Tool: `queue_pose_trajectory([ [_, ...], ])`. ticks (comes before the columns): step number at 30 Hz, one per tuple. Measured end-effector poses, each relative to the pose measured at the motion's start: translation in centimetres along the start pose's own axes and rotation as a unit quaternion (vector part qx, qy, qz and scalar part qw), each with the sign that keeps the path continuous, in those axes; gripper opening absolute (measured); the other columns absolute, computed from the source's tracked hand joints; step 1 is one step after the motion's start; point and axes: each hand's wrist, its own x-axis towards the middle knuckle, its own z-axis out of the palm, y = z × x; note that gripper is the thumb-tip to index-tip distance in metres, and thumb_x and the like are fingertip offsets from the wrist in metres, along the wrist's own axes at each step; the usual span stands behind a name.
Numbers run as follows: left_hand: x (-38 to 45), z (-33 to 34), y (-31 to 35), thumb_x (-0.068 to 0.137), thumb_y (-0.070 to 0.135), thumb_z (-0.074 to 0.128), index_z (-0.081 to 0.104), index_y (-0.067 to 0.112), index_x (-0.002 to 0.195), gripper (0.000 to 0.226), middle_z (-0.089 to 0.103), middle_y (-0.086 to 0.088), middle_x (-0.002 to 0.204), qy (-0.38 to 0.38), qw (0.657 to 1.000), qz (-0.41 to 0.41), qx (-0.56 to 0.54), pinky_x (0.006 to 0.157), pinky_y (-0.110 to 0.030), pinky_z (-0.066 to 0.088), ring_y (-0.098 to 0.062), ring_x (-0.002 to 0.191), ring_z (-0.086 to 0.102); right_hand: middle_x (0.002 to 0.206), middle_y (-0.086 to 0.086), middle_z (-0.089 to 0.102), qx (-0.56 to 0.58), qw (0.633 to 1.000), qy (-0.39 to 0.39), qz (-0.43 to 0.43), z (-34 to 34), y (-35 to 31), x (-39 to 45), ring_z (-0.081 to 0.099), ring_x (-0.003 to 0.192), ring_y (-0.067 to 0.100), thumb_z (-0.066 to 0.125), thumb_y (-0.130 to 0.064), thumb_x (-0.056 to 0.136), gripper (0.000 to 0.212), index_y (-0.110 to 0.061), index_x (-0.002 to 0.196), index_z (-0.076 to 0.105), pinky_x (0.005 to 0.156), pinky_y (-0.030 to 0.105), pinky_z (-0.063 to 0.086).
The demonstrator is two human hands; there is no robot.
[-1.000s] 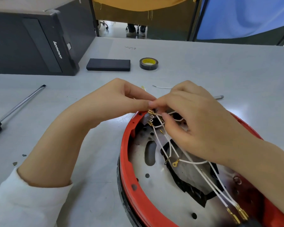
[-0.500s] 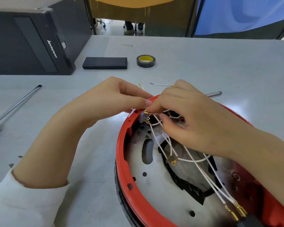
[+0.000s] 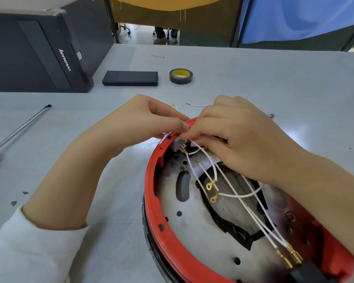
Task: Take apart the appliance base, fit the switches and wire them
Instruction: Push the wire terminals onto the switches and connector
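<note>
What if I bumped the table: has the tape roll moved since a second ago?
No. The tape roll keeps the same gap right of the black box.

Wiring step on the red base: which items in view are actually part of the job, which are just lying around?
In the job:
red appliance base
white wires with brass terminals
left hand and right hand, pinching at the rim by the switch

Lying about:
screwdriver
tape roll
flat black box
computer tower
loose wire on the table

Left hand (image 3: pixel 143 121) and right hand (image 3: pixel 239 137) meet fingertip to fingertip; both curled, pinching.
</note>
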Motion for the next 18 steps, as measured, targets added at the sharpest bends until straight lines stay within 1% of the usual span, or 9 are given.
queue_pose_trajectory([
  [3,0.0,0.0,0.0,0.067,0.026,0.068,0.079,0.029,0.085,0.022,0.076,0.007,0.081,0.001,1.0,0.002,0.001,0.072,-0.012,0.053,-0.001,0.077,0.067,0.084,-0.005,0.067,-0.014,1.0,-0.003,0.004,-0.1,-0.2,0.0,0.055,0.077,0.023,0.056,-0.018,0.088,0.018,-0.022,0.095,0.072,0.067,0.043,0.042],
  [5,0.0,0.0,0.1,0.072,0.023,0.069,0.079,0.029,0.085,0.018,0.076,0.008,0.08,0.003,1.0,0.002,0.001,0.07,-0.01,0.052,0.0,0.075,0.066,0.082,-0.004,0.066,-0.024,1.0,-0.006,-0.007,0.0,-0.2,0.0,0.054,0.074,0.024,0.058,-0.01,0.084,0.018,-0.021,0.091,0.07,0.065,0.042,0.042],
  [8,0.0,0.0,0.0,0.076,0.024,0.069,0.079,0.031,0.087,0.016,0.076,0.009,0.081,0.006,1.0,-0.001,0.01,0.072,-0.012,0.053,0.0,0.079,0.066,0.081,-0.002,0.063,-0.042,0.999,-0.008,-0.018,0.4,0.1,0.0,0.054,0.071,0.025,0.063,0.007,0.071,0.033,-0.021,0.088,0.065,0.061,0.04,0.041],
  [10,0.0,0.0,0.0,0.077,0.024,0.069,0.079,0.032,0.086,0.015,0.075,0.01,0.081,0.008,1.0,0.001,0.011,0.069,-0.008,0.052,0.002,0.077,0.065,0.08,-0.002,0.062,-0.052,0.998,-0.001,-0.018,0.7,0.3,0.0,0.055,0.07,0.025,0.067,0.011,0.067,0.037,-0.02,0.087,0.064,0.061,0.04,0.041],
  [13,0.0,0.1,0.0,0.079,0.022,0.069,0.079,0.031,0.084,0.015,0.075,0.009,0.079,0.01,1.0,0.003,0.007,0.066,-0.006,0.05,0.005,0.072,0.064,0.078,-0.004,0.06,-0.049,0.998,0.012,-0.025,1.0,0.5,0.1,0.056,0.068,0.024,0.07,0.005,0.071,0.031,-0.02,0.086,0.063,0.06,0.041,0.042],
  [16,0.1,0.1,-0.1,0.077,0.023,0.069,0.079,0.033,0.081,0.015,0.075,0.01,0.079,0.015,1.0,0.004,0.007,0.066,-0.006,0.051,0.005,0.073,0.064,0.08,-0.007,0.062,0.004,0.999,0.01,-0.036,0.8,0.4,-0.1,0.053,0.071,0.021,0.061,-0.009,0.085,0.011,-0.02,0.086,0.062,0.062,0.041,0.042],
  [18,0.2,0.1,-0.2,0.078,0.022,0.07,0.079,0.033,0.08,0.014,0.075,0.011,0.08,0.017,1.0,0.005,0.005,0.063,-0.005,0.05,0.006,0.071,0.064,0.084,-0.01,0.065,0.042,0.999,0.0,-0.03,0.6,0.4,-0.2,0.054,0.076,0.02,0.061,-0.015,0.087,0.006,-0.018,0.088,0.065,0.066,0.043,0.044],
])
